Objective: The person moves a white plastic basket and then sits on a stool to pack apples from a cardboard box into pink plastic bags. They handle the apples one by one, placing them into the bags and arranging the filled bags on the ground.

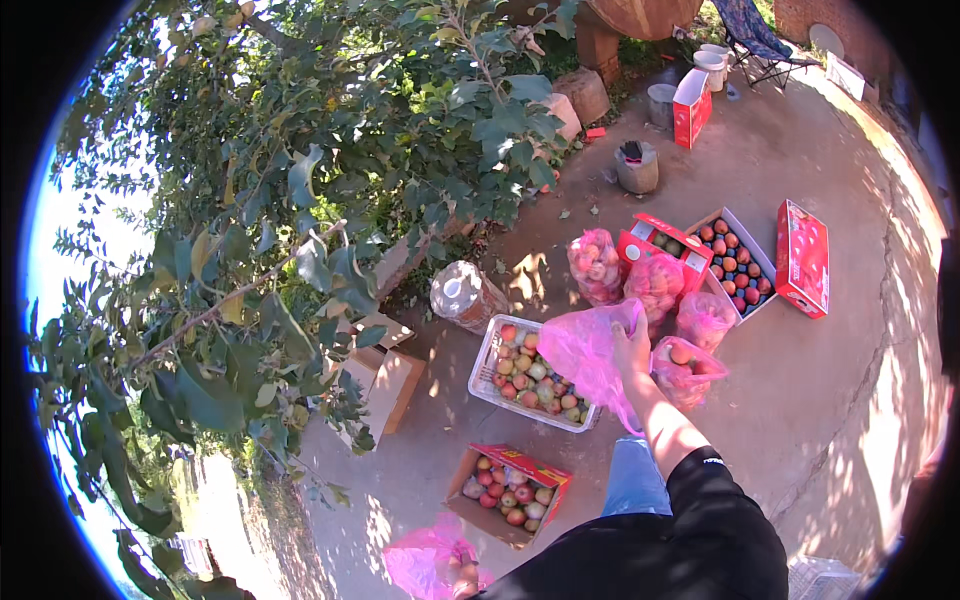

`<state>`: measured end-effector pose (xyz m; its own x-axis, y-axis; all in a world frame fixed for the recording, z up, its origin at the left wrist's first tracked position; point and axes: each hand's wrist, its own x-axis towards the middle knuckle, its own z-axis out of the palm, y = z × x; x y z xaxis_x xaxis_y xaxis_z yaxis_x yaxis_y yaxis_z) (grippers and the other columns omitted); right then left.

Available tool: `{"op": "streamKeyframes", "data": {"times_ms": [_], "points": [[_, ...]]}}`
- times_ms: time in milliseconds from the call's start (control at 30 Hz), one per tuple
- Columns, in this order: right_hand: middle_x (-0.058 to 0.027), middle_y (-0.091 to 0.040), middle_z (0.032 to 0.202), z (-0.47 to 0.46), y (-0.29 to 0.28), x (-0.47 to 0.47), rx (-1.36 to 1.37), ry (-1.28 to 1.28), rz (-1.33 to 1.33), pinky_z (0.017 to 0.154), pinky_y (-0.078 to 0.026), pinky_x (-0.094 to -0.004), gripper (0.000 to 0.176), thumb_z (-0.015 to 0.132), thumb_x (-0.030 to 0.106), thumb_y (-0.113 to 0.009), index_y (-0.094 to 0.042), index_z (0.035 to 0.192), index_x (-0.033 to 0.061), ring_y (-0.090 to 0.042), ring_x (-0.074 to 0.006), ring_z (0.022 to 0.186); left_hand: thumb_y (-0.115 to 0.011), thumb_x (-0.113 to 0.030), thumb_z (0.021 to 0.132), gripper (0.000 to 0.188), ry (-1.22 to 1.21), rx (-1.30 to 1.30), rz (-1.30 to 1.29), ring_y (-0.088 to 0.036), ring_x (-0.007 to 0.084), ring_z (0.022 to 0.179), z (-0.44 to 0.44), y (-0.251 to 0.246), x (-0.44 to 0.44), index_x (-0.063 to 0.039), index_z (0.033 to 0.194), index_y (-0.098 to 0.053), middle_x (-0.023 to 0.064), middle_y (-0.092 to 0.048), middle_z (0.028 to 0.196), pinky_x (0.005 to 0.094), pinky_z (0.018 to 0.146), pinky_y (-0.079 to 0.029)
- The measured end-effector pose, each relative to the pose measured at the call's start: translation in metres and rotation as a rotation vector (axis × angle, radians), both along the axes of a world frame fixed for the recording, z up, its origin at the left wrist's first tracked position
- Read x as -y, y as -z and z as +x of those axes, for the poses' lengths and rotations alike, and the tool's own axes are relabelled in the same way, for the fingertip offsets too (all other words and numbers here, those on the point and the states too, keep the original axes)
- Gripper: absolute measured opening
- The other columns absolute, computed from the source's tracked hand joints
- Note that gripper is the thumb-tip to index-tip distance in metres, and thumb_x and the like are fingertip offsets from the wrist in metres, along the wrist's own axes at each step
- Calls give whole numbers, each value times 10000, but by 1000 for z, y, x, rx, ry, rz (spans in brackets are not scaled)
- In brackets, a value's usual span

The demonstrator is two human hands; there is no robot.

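Observation:
My right hand (pixel 634 351) grips the rim of a thin pink plastic bag (pixel 585 345), which hangs partly over a white plastic crate (pixel 491 381) of red and yellow-green apples (pixel 525 367). At the bottom edge, my left hand (pixel 463 576) is partly hidden and holds another pink plastic bag (pixel 420 559). Between the hands sits an open red cardboard box (pixel 536 469) filled with apples (pixel 514 495). Just right of my right hand, an open-mouthed pink bag of apples (pixel 681 375) stands on the ground. Further filled pink bags (pixel 654 285) cluster beyond it.
An apple carton with a tray insert (pixel 731 259) lies near a red box lid (pixel 804 259). A concrete-topped cylinder (pixel 469 296) stands behind the crate. Leafy branches (pixel 300 225) overhang the left. Farther back are a stone block (pixel 636 169), buckets (pixel 709 66) and a folding chair (pixel 757 37).

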<state>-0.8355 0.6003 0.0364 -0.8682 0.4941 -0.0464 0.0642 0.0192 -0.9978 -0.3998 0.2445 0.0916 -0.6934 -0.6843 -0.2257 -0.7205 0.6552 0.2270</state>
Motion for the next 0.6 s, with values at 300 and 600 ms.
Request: {"op": "streamKeyframes", "data": {"times_ms": [300, 600], "points": [[-82, -613, 1115, -147, 110, -111, 201, 408, -1237, 831, -499, -384, 305, 876, 147, -616, -531, 1161, 78, -595, -225, 1013, -412, -345, 1003, 406, -412, 85, 869, -485, 135, 386, -201, -11, -99, -25, 1220, -536, 169, -685, 744, 287, 349, -347], [-36, -594, 1148, -148, 196, -95, 270, 522, -1303, 970, -438, -386, 374, 855, 189, -642, -526, 1205, 124, -541, -224, 1102, -322, -479, 1017, 546, -1017, -36, 1259, -394, 113, 403, -246, 48, -85, -20, 1244, -510, 140, -617, 737, 216, 336, -278]]}}
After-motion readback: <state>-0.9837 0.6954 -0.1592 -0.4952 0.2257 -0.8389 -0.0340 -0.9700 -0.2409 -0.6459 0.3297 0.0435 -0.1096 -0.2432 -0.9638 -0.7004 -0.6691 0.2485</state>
